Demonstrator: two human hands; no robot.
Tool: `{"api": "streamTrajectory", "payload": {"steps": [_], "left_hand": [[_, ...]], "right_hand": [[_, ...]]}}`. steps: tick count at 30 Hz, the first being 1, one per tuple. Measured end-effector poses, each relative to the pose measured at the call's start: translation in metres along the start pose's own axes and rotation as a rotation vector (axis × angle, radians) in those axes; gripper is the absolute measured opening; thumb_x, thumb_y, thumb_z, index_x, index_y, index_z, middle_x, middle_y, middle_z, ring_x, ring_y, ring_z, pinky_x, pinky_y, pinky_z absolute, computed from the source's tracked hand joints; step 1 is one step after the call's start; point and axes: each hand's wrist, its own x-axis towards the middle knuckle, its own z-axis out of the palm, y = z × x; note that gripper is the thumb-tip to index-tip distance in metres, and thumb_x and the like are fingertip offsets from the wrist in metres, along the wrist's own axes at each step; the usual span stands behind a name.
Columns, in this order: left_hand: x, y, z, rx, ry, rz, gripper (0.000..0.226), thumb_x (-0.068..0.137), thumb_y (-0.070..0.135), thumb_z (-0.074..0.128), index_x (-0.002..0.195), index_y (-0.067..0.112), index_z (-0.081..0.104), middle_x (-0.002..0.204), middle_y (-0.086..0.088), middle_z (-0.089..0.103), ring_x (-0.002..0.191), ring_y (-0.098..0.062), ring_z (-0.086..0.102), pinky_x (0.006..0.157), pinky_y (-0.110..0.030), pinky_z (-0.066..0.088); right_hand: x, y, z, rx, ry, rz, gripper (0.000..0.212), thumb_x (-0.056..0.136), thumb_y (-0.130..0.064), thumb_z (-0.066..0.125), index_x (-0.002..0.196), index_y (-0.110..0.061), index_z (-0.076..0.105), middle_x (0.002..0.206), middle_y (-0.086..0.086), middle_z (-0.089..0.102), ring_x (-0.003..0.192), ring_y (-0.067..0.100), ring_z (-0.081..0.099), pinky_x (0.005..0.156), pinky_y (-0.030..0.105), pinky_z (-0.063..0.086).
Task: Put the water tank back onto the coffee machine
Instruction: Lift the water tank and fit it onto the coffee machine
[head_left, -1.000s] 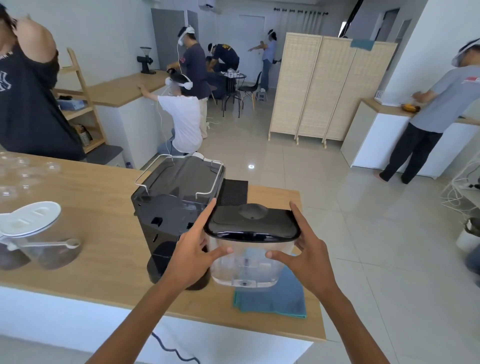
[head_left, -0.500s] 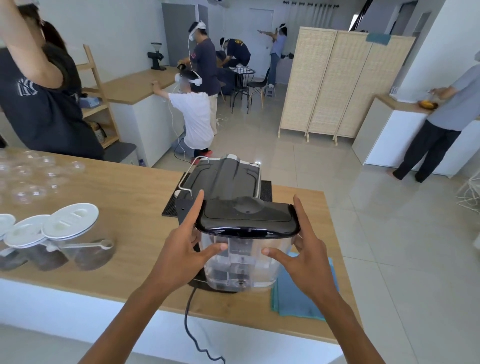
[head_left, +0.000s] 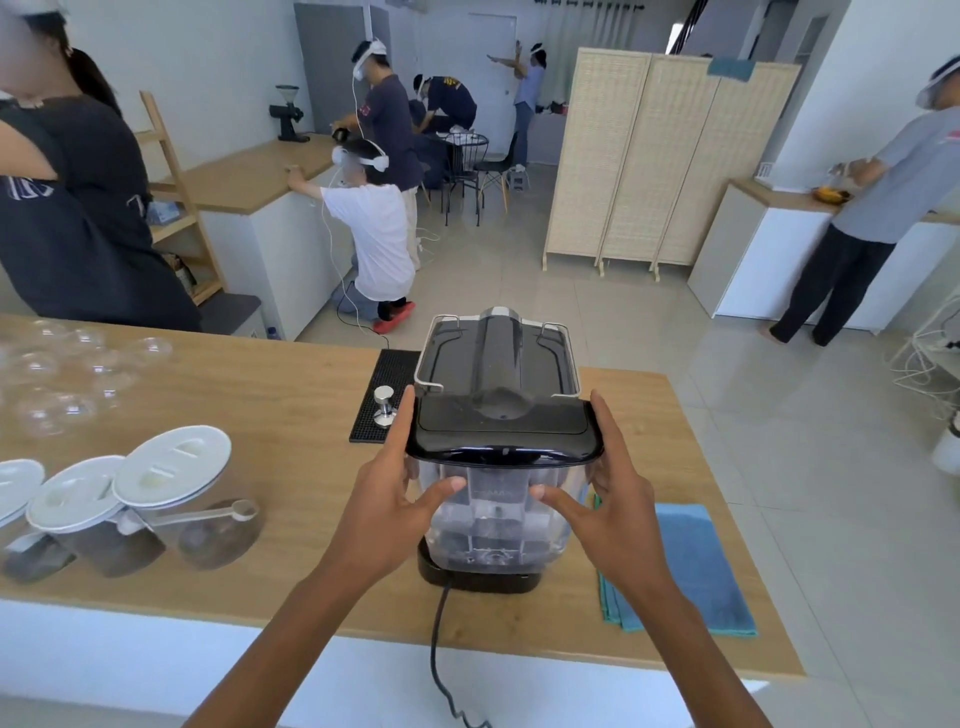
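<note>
The clear water tank (head_left: 496, 519) with its black lid (head_left: 501, 434) stands upright against the near side of the black coffee machine (head_left: 496, 358), low on the machine's black base (head_left: 478, 577). My left hand (head_left: 395, 499) grips the tank's left side, thumb on the clear front wall. My right hand (head_left: 613, 504) grips its right side the same way. The machine's front is hidden behind the tank. Whether the tank sits fully in its seat, I cannot tell.
A blue cloth (head_left: 685, 566) lies right of the machine. A tamper (head_left: 385, 405) stands on a black mat (head_left: 382, 395) to the left. Lidded jars (head_left: 171, 499) and glasses (head_left: 67, 374) fill the wooden counter's (head_left: 234, 405) left. A power cord (head_left: 439, 649) hangs over the near edge.
Both hands carried the tank from beside the machine, over the blue cloth, leftward to the machine's near side and lowered it onto the base. My view swung to face the machine squarely.
</note>
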Motion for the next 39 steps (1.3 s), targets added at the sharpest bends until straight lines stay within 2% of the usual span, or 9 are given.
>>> {"api": "streamTrajectory", "payload": {"steps": [5, 11, 18, 21, 23, 30, 33, 36, 39], "left_hand": [[0.008, -0.002, -0.006, 0.049, 0.012, -0.003, 0.103, 0.085, 0.032, 0.076, 0.153, 0.051, 0.001, 0.094, -0.024, 0.064, 0.057, -0.013, 0.037, 0.064, -0.039, 0.053], [0.015, -0.002, -0.005, 0.055, 0.028, 0.042, 0.097, 0.086, 0.026, 0.074, 0.156, 0.040, 0.008, 0.070, 0.017, 0.026, 0.051, -0.008, 0.028, 0.050, -0.017, 0.029], [0.014, -0.009, -0.003, 0.034, 0.032, 0.046, 0.095, 0.087, 0.023, 0.074, 0.154, 0.043, 0.010, 0.054, 0.015, 0.032, 0.052, -0.008, 0.025, 0.048, -0.016, 0.027], [0.014, -0.009, -0.002, 0.044, 0.019, 0.063, 0.096, 0.087, 0.024, 0.074, 0.155, 0.043, 0.009, 0.087, -0.010, 0.068, 0.052, -0.006, 0.032, 0.052, -0.013, 0.033], [0.011, -0.009, -0.001, 0.067, 0.003, 0.061, 0.096, 0.087, 0.023, 0.074, 0.156, 0.037, 0.009, 0.124, -0.034, 0.052, 0.058, -0.006, 0.051, 0.059, -0.016, 0.046], [0.006, -0.020, -0.002, 0.070, 0.011, 0.063, 0.089, 0.090, 0.023, 0.070, 0.155, 0.035, 0.010, 0.130, -0.038, 0.041, 0.118, -0.047, 0.038, 0.097, -0.052, 0.037], [0.000, -0.023, 0.000, 0.055, 0.005, 0.089, 0.089, 0.091, 0.022, 0.069, 0.156, 0.034, 0.010, 0.122, -0.033, 0.055, 0.106, -0.038, 0.054, 0.083, -0.043, 0.044], [-0.002, -0.038, 0.004, 0.065, -0.020, 0.069, 0.090, 0.092, 0.027, 0.067, 0.155, 0.041, 0.004, 0.067, 0.003, 0.048, 0.055, -0.012, 0.045, 0.051, -0.023, 0.035], [0.000, -0.055, 0.007, 0.049, -0.060, -0.001, 0.092, 0.093, 0.036, 0.063, 0.153, 0.048, -0.006, 0.070, -0.005, 0.052, 0.060, -0.018, 0.055, 0.063, -0.030, 0.046]], "right_hand": [[0.002, -0.004, 0.010, 0.003, 0.012, 0.020, 0.106, 0.074, -0.040, 0.081, 0.156, -0.043, 0.014, 0.146, -0.015, 0.054, 0.118, 0.014, 0.061, 0.101, 0.035, 0.051], [0.007, -0.004, 0.014, 0.018, 0.031, 0.034, 0.104, 0.074, -0.046, 0.076, 0.157, -0.040, 0.014, 0.146, -0.017, 0.053, 0.126, 0.000, 0.055, 0.104, 0.025, 0.045], [0.006, 0.000, 0.018, -0.043, 0.042, 0.058, 0.105, 0.077, -0.030, 0.083, 0.156, -0.041, 0.015, 0.142, -0.023, 0.053, 0.128, -0.001, 0.054, 0.107, 0.029, 0.046], [0.005, 0.003, 0.019, -0.056, 0.046, 0.063, 0.106, 0.077, -0.033, 0.082, 0.157, -0.041, 0.013, 0.148, -0.021, 0.049, 0.132, -0.001, 0.049, 0.108, 0.026, 0.043], [0.000, 0.007, 0.023, -0.055, 0.039, 0.073, 0.105, 0.077, -0.036, 0.082, 0.157, -0.039, 0.013, 0.152, -0.021, 0.044, 0.136, -0.001, 0.045, 0.110, 0.024, 0.041], [-0.003, 0.015, 0.033, -0.025, 0.045, 0.116, 0.103, 0.080, -0.035, 0.079, 0.158, -0.037, 0.013, 0.155, -0.017, 0.041, 0.135, -0.010, 0.041, 0.102, 0.002, 0.034], [-0.006, 0.017, 0.035, -0.028, 0.034, 0.124, 0.103, 0.080, -0.037, 0.079, 0.157, -0.039, 0.011, 0.157, -0.018, 0.039, 0.136, -0.003, 0.042, 0.100, -0.001, 0.033], [-0.010, 0.021, 0.036, -0.028, 0.041, 0.145, 0.103, 0.081, -0.035, 0.079, 0.157, -0.040, 0.009, 0.158, -0.016, 0.037, 0.137, 0.001, 0.041, 0.098, -0.003, 0.032], [-0.008, 0.019, 0.034, -0.021, 0.046, 0.153, 0.104, 0.081, -0.036, 0.078, 0.158, -0.039, 0.008, 0.156, -0.022, 0.036, 0.134, -0.009, 0.040, 0.098, -0.004, 0.031]]}}
